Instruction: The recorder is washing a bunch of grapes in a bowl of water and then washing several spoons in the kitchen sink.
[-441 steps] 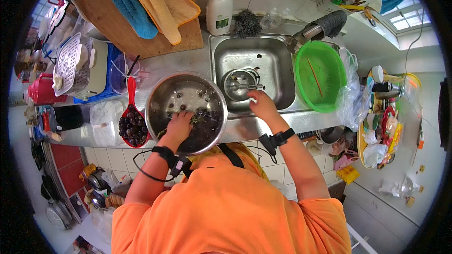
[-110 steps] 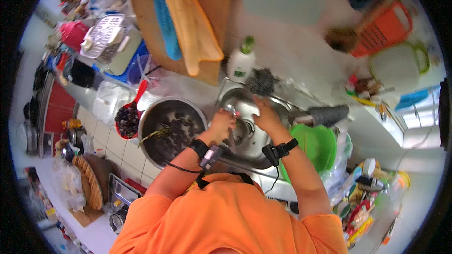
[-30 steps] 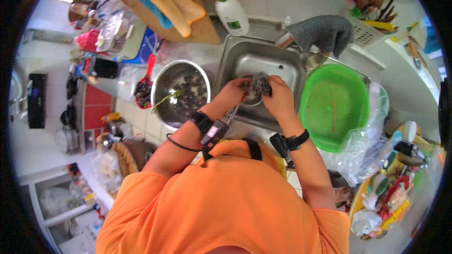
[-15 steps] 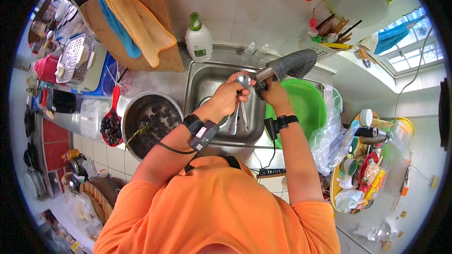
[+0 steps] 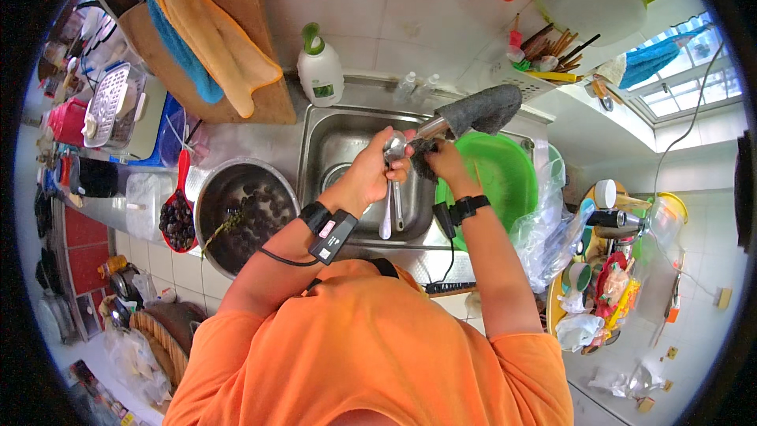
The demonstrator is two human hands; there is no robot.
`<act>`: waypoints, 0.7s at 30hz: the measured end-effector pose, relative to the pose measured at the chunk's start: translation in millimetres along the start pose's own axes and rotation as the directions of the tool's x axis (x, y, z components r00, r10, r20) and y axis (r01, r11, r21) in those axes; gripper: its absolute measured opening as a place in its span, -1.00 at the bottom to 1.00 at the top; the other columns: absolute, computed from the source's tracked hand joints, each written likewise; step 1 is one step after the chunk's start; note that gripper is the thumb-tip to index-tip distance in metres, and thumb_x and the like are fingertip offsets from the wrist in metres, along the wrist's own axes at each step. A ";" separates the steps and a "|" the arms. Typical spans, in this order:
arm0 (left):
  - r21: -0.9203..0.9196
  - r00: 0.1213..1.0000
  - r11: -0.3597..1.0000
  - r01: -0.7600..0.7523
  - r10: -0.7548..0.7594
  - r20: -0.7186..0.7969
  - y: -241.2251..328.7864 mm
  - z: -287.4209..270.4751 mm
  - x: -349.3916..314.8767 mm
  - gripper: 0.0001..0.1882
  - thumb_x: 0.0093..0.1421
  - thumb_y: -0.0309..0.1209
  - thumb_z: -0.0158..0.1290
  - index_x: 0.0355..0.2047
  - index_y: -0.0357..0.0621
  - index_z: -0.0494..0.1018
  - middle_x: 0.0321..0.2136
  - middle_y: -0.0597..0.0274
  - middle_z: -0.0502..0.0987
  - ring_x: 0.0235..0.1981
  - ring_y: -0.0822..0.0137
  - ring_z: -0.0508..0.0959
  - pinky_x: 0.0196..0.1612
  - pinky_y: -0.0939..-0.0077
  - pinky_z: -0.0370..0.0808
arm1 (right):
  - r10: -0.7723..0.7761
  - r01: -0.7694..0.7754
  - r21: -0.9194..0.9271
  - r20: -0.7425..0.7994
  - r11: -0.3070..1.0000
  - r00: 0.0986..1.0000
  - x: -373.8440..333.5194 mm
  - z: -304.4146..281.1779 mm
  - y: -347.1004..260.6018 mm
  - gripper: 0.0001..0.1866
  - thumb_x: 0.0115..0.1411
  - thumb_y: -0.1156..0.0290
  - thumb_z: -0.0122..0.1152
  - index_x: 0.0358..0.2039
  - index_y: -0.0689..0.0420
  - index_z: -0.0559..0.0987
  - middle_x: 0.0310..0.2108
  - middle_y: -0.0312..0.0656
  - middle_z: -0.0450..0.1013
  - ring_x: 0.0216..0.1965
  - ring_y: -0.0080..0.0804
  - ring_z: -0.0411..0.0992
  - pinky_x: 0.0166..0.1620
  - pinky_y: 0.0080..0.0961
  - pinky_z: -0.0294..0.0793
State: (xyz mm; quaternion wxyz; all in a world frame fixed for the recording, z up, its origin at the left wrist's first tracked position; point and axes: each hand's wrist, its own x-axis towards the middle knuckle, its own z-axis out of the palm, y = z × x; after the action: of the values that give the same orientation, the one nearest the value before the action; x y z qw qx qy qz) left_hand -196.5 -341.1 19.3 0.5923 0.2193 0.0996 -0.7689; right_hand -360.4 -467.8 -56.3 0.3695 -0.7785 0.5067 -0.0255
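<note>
Left hand (image 5: 369, 177) clenched on spoons (image 5: 390, 189) over the sink (image 5: 331, 138), right hand (image 5: 441, 164) closed around a dark scrubber (image 5: 422, 159) — wet grip, spoons could slip and drop into the basin.

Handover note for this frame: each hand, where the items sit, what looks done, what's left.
Left hand: closed on shiny metal spoons, bowls up, handles hanging over the steel sink.
Right hand: pressing a dark scouring pad to the spoons.
Nearby: round steel bowl of dark shellfish left of the sink, red scoop beside it, green plastic basin to the right, white soap bottle with green pump behind.
Done: spoons in hand, scrubbing under way.
Left: apparently a rinse; no running water visible.
</note>
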 end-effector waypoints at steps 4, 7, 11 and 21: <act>-0.011 1.000 1.000 -0.013 0.013 0.005 1.5 -16.6 -2.8 -0.65 0.31 -0.11 -0.18 -0.06 -0.06 0.32 -0.43 0.25 0.36 -0.60 0.52 0.23 -0.63 0.70 0.19 | -0.011 0.011 0.017 -0.036 1.000 0.999 14.0 -12.1 0.6 -0.61 -0.05 0.31 0.13 -0.20 0.25 0.53 -0.18 0.21 0.46 -0.13 0.15 0.42 -0.07 -0.17 0.40; -0.035 0.997 0.997 -0.072 0.071 -0.028 2.2 -27.5 -2.8 -0.65 0.32 -0.13 -0.19 -0.03 -0.06 0.33 -0.41 0.24 0.38 -0.53 0.50 0.30 -0.56 0.67 0.28 | -0.091 0.088 -0.066 -0.040 0.994 0.995 4.2 -11.0 -9.8 -0.54 -0.03 0.29 0.13 -0.11 0.26 0.48 -0.20 0.19 0.46 -0.12 0.14 0.42 -0.04 -0.16 0.40; 0.130 0.947 0.966 -0.224 0.247 -0.204 -5.5 -39.8 0.1 -0.70 0.34 -0.28 -0.20 0.01 -0.07 0.33 -0.22 0.13 0.45 -0.39 0.39 0.43 -0.38 0.58 0.45 | -0.087 0.128 -0.182 0.217 0.975 0.972 -26.4 22.0 -3.1 -0.52 0.02 0.26 0.14 -0.07 0.27 0.44 -0.21 0.17 0.47 -0.11 0.13 0.42 -0.01 -0.17 0.40; 0.252 0.771 0.796 -0.551 0.601 -0.211 -9.3 -27.2 11.1 -0.57 0.21 -0.63 -0.19 0.09 -0.09 0.26 -0.18 0.12 0.42 -0.19 0.29 0.44 -0.10 0.38 0.46 | -0.147 0.000 0.525 0.239 0.851 0.960 -85.2 42.2 -72.5 -0.69 0.29 0.28 -0.06 -0.13 0.29 0.36 -0.40 -0.08 0.47 -0.42 -0.39 0.47 -0.39 -0.45 0.41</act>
State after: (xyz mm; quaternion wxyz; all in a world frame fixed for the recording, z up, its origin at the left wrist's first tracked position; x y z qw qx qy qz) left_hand -201.6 -336.9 -10.8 0.7578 0.3969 0.0420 -0.5162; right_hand -328.5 -360.3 -14.8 0.6302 -0.6647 0.3952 -0.0691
